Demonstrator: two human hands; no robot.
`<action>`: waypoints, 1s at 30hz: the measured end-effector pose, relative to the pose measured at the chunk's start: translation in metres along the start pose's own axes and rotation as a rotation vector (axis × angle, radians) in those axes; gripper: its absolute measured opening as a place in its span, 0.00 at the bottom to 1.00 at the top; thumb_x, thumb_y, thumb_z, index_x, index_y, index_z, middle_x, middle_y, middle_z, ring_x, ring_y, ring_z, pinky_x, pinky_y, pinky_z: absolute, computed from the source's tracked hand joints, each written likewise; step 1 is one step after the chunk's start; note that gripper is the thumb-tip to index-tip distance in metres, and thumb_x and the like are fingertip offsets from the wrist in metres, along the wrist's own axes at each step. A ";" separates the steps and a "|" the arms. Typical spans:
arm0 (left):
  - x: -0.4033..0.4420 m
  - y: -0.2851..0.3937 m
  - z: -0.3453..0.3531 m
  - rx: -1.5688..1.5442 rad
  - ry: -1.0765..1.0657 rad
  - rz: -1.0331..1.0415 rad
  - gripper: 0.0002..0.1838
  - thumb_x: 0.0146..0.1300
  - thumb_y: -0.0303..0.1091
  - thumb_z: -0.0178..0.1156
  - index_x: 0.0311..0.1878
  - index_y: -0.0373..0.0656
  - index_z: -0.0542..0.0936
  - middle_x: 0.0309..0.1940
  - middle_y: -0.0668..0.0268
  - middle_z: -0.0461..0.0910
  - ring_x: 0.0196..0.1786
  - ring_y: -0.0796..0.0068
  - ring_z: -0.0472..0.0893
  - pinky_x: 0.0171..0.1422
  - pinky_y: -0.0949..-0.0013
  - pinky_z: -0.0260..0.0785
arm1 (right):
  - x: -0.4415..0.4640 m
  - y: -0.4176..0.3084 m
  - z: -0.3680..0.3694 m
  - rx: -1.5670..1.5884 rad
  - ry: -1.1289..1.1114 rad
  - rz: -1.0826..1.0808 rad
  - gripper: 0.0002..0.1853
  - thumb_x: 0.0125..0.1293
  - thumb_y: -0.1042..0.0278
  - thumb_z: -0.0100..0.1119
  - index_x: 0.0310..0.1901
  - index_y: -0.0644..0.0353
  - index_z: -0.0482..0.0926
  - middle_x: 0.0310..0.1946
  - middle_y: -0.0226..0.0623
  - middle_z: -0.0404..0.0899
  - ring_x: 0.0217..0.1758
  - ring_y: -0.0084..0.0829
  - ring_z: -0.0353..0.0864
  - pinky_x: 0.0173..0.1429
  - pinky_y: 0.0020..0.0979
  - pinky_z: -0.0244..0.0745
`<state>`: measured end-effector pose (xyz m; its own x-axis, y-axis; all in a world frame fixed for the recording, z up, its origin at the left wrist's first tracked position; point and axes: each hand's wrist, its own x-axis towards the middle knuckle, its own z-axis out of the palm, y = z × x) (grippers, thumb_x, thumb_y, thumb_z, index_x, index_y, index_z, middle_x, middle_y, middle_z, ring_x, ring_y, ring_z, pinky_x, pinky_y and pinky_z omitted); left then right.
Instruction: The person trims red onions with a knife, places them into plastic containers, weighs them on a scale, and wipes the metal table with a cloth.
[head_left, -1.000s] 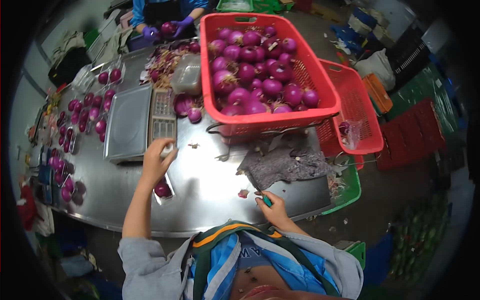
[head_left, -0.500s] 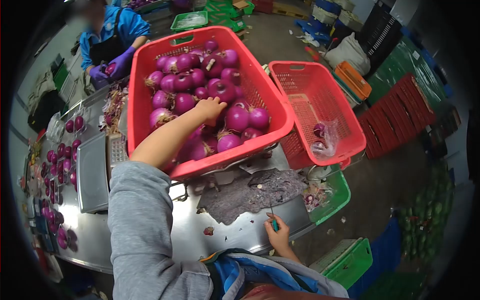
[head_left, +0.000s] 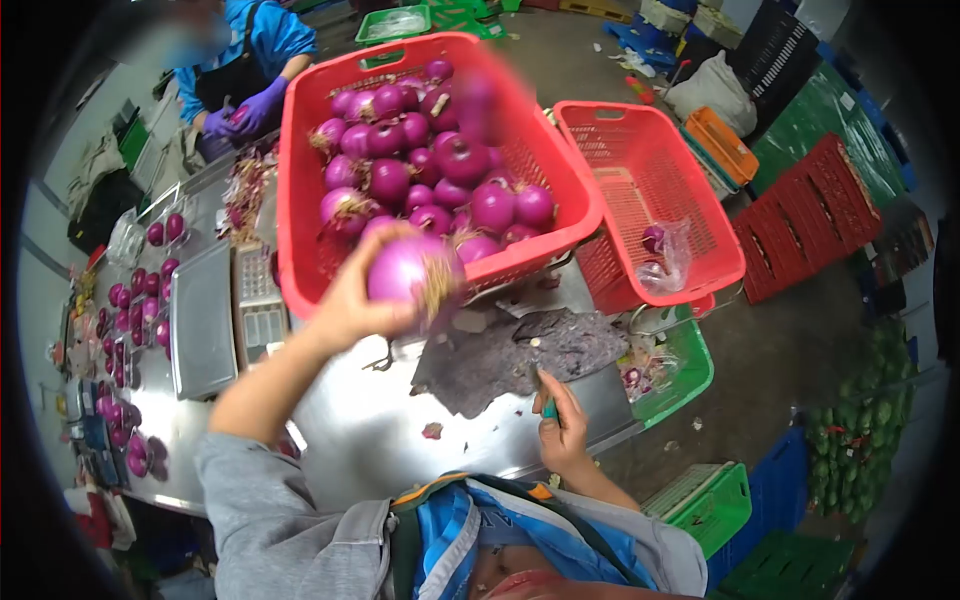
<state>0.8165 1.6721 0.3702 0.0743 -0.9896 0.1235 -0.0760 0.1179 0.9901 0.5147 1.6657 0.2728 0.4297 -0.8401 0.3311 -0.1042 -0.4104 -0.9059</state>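
Note:
My left hand (head_left: pixel 352 305) grips a large red onion (head_left: pixel 402 268), with dry roots facing right, above the near side of the red plastic crate (head_left: pixel 292 180). Many more red onions (head_left: pixel 388 180) are heaped inside that crate. Lower right, my right hand (head_left: pixel 567 432) is closed around the teal handle of a small knife (head_left: pixel 549 407); its blade is hard to make out. Just beyond the knife lies a dark grey, mottled cloth (head_left: pixel 480 372) on the metal table (head_left: pixel 375 440), with a scrap of onion skin (head_left: pixel 432 431) near it.
A second red crate (head_left: pixel 735 265) at right holds an onion and a plastic bag. Below it is a green bin (head_left: pixel 690 385) with peelings. A grey tray (head_left: pixel 203 320) and packed onions (head_left: pixel 133 310) occupy the left. Across the table, a co-worker in purple gloves (head_left: pixel 265 103) handles an onion.
My left hand has come out of the onion pile toward me, bringing up a large red onion. My right hand keeps the knife near the cloth. The whole view has shifted slightly.

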 end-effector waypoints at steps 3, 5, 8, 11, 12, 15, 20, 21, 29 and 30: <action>-0.071 -0.016 0.041 -0.492 0.028 -0.227 0.50 0.38 0.46 0.75 0.64 0.44 0.59 0.57 0.61 0.67 0.59 0.68 0.70 0.65 0.63 0.61 | 0.009 -0.045 0.015 -0.224 -0.197 -0.328 0.32 0.59 0.51 0.59 0.58 0.67 0.68 0.28 0.39 0.72 0.25 0.36 0.74 0.30 0.33 0.70; -0.105 -0.025 0.052 -0.707 0.011 -0.320 0.52 0.36 0.42 0.77 0.65 0.45 0.57 0.58 0.62 0.66 0.60 0.68 0.69 0.66 0.63 0.60 | 0.009 -0.057 0.029 -0.325 -0.261 -0.422 0.33 0.58 0.51 0.58 0.59 0.66 0.67 0.25 0.36 0.69 0.24 0.33 0.72 0.28 0.32 0.70; -0.138 -0.035 0.060 -0.447 0.050 -0.271 0.50 0.36 0.28 0.75 0.64 0.44 0.58 0.55 0.64 0.68 0.58 0.71 0.69 0.64 0.67 0.61 | -0.004 -0.067 0.040 -0.428 -0.334 -0.420 0.33 0.58 0.50 0.58 0.60 0.66 0.67 0.25 0.35 0.69 0.24 0.32 0.73 0.28 0.31 0.70; -0.159 -0.033 0.065 -0.359 0.089 -0.285 0.48 0.37 0.28 0.74 0.64 0.42 0.58 0.53 0.63 0.68 0.56 0.73 0.69 0.62 0.68 0.61 | -0.019 -0.071 0.048 -0.462 -0.355 -0.411 0.34 0.58 0.48 0.57 0.60 0.65 0.66 0.24 0.34 0.69 0.24 0.31 0.72 0.28 0.30 0.70; -0.166 -0.032 0.065 -0.366 0.093 -0.288 0.48 0.37 0.28 0.74 0.64 0.42 0.58 0.53 0.63 0.68 0.56 0.73 0.69 0.62 0.68 0.61 | -0.023 -0.073 0.049 -0.471 -0.368 -0.412 0.34 0.58 0.48 0.57 0.60 0.65 0.66 0.24 0.34 0.69 0.24 0.31 0.72 0.28 0.30 0.70; -0.181 -0.027 0.064 -0.180 0.088 -0.177 0.47 0.38 0.31 0.74 0.63 0.41 0.58 0.52 0.62 0.69 0.56 0.73 0.69 0.61 0.69 0.62 | -0.032 -0.077 0.048 -0.500 -0.377 -0.436 0.33 0.58 0.48 0.56 0.59 0.65 0.68 0.23 0.34 0.68 0.24 0.31 0.72 0.28 0.31 0.70; -0.213 -0.022 0.056 -0.097 0.034 -0.229 0.49 0.37 0.36 0.75 0.63 0.39 0.58 0.52 0.59 0.68 0.57 0.68 0.69 0.61 0.67 0.62 | -0.047 -0.052 0.035 -0.518 -0.353 -0.434 0.23 0.61 0.64 0.54 0.55 0.68 0.71 0.27 0.41 0.74 0.27 0.34 0.76 0.32 0.32 0.71; -0.222 -0.024 0.053 -0.110 0.019 -0.183 0.50 0.36 0.39 0.75 0.63 0.40 0.58 0.54 0.58 0.67 0.57 0.66 0.70 0.63 0.66 0.61 | -0.045 -0.040 0.024 -0.466 -0.187 -0.213 0.21 0.62 0.67 0.53 0.55 0.69 0.71 0.28 0.41 0.75 0.29 0.32 0.77 0.32 0.31 0.71; -0.202 -0.042 0.072 0.238 0.054 0.375 0.53 0.34 0.32 0.76 0.65 0.44 0.56 0.63 0.56 0.60 0.66 0.62 0.62 0.68 0.59 0.55 | -0.071 -0.032 0.072 1.163 -0.623 0.647 0.30 0.61 0.54 0.61 0.59 0.65 0.67 0.35 0.29 0.74 0.38 0.23 0.74 0.43 0.27 0.71; -0.208 -0.042 0.077 -0.200 0.098 0.178 0.53 0.34 0.32 0.76 0.65 0.45 0.55 0.62 0.57 0.61 0.65 0.63 0.64 0.67 0.59 0.56 | -0.062 -0.061 0.078 0.668 -0.448 0.378 0.33 0.56 0.54 0.66 0.59 0.64 0.67 0.32 0.28 0.72 0.32 0.24 0.74 0.37 0.26 0.70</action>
<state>0.7279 1.8664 0.2981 0.1741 -0.9401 0.2931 0.1009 0.3131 0.9444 0.5640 1.7706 0.2866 0.7975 -0.6026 -0.0292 0.1745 0.2767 -0.9450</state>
